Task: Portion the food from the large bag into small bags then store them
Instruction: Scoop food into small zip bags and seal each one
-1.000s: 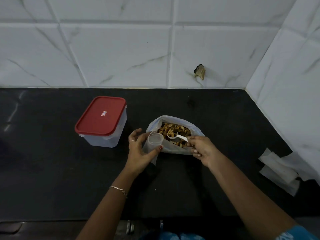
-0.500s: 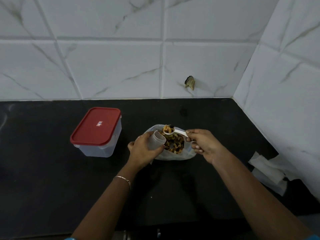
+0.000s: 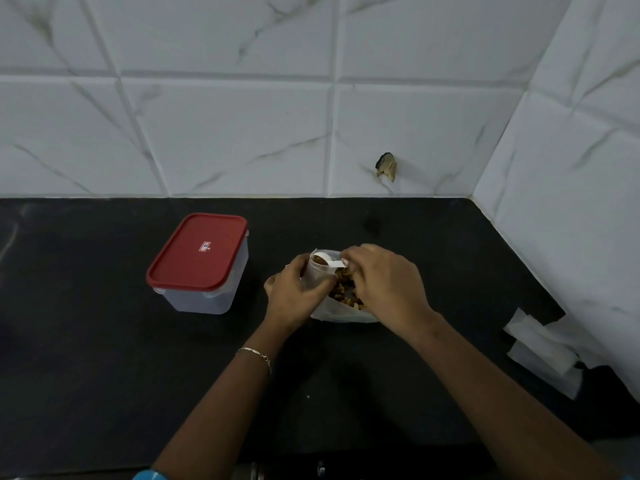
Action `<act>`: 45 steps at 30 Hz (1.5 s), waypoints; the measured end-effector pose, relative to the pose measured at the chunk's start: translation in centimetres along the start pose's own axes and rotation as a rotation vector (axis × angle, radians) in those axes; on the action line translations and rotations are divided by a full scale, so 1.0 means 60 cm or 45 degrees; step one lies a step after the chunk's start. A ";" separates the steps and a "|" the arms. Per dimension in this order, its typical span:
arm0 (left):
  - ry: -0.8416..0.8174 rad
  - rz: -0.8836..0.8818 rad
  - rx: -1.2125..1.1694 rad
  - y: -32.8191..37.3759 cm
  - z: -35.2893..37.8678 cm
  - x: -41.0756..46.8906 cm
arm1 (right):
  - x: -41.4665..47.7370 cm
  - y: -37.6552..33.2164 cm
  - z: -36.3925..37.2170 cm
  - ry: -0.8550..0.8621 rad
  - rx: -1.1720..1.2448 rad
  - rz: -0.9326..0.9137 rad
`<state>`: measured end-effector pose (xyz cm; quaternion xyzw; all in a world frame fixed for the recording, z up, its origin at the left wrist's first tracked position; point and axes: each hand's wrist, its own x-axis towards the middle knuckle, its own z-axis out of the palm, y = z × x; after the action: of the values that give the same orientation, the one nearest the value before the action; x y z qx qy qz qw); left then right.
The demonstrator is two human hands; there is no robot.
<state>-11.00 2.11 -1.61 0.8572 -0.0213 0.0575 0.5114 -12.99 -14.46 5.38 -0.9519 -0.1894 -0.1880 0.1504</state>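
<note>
A large clear bag (image 3: 341, 315) of brown and yellow snack pieces (image 3: 344, 294) sits open on the black counter. My left hand (image 3: 294, 296) grips a small clear bag (image 3: 317, 277), mouth held open, just left of the large bag. My right hand (image 3: 384, 287) pinches a white plastic spoon (image 3: 327, 263) by its handle. The spoon's bowl is tipped into the small bag's mouth, and some brown food shows inside. My right hand covers much of the large bag.
A clear box with a red lid (image 3: 199, 261) stands shut to the left. Several empty small bags (image 3: 542, 351) lie at the right by the side wall. White marble tiles close off the back and right of the counter (image 3: 104, 358).
The spoon went from digging in the large bag, up loaded with food, and over into the small bag's mouth. My left hand lifted and tilted the small bag toward it.
</note>
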 end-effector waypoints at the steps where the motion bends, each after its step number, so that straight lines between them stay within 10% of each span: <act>1: 0.018 -0.001 -0.016 -0.001 0.000 0.000 | -0.001 -0.003 0.002 0.028 -0.070 -0.074; 13: 0.045 -0.019 -0.091 -0.010 0.000 -0.006 | -0.013 0.018 0.020 0.068 -0.206 -0.254; 24: 0.036 -0.037 -0.080 -0.019 0.001 -0.021 | -0.023 0.056 0.048 -0.062 1.206 0.649; 35: 0.323 -0.030 -0.271 -0.049 0.019 -0.087 | -0.043 0.108 0.096 -0.116 -0.352 -0.093; 45: 0.126 -0.067 -0.310 -0.063 0.027 -0.094 | -0.014 0.108 0.135 -0.175 0.059 0.281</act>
<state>-16.12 2.35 -6.39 0.7850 0.0195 0.0833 0.6135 -8.54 -17.55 -3.53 -0.9739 -0.0975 -0.1004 0.1788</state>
